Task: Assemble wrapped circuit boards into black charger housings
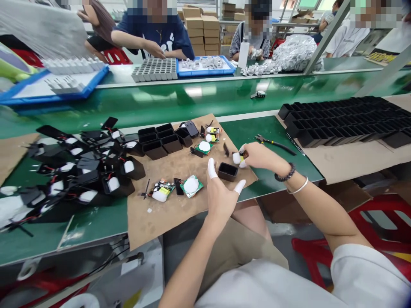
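Observation:
My left hand (pixel 221 192) hovers open over the brown cardboard mat (pixel 180 171), white cots on thumb and forefinger, just short of a small black open-topped housing (pixel 227 171). My right hand (pixel 258 156) pinches a small part (pixel 240 158) with white and yellow-orange bits just right of that housing; a bead bracelet and a silver bangle sit on its wrist. Green circuit boards with white discs (pixel 192 186) lie left of my left hand, and more boards (pixel 204 147) lie farther back on the mat.
A pile of black housings with wired boards (pixel 86 167) fills the left. A row of black housings (pixel 162 139) stands on the mat. Pliers (pixel 272 143) lie right of my hand. Black trays (pixel 346 119) at right. People work across the green conveyor (pixel 192 100).

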`<state>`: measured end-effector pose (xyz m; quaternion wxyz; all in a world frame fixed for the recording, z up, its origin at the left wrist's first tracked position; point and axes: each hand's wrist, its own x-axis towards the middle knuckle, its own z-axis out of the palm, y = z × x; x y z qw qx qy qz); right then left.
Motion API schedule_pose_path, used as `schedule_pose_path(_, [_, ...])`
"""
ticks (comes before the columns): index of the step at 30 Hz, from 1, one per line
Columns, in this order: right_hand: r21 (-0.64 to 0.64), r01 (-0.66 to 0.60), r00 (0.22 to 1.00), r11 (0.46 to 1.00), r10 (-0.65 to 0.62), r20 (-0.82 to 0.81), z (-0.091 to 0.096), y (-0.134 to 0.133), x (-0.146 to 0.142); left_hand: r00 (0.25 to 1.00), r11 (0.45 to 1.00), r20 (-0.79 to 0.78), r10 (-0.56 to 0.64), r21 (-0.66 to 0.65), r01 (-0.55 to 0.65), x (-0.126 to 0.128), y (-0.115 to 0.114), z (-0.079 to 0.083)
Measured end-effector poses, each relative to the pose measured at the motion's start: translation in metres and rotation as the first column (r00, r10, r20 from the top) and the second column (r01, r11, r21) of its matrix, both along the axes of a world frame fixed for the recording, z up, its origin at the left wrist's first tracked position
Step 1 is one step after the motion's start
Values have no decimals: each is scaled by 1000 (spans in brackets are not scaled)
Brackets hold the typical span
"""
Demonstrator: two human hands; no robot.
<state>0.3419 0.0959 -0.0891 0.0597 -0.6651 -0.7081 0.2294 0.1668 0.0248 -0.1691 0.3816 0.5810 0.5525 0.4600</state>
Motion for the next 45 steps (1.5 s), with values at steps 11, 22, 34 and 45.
schedule_pose_path(11, [309,192,423,931,206,-883,-31,-76,-5,929,951,224,-295,162,263,-37,-8,29])
schedule_pose_path(22, [786,-28,728,617,552,-407,7,-115,-25,894,876,159,-419,330,352,-55,-33,71])
schedule_pose_path(34, [738,-64,774,671,500,-387,27,-140,-23,821,820,214,-530,376,432,-53,-47,76])
schedule_pose_path(45, [625,9,715,780,432,-549,27,-147,-31,840,838,210,-500,363,408,-56,-51,75])
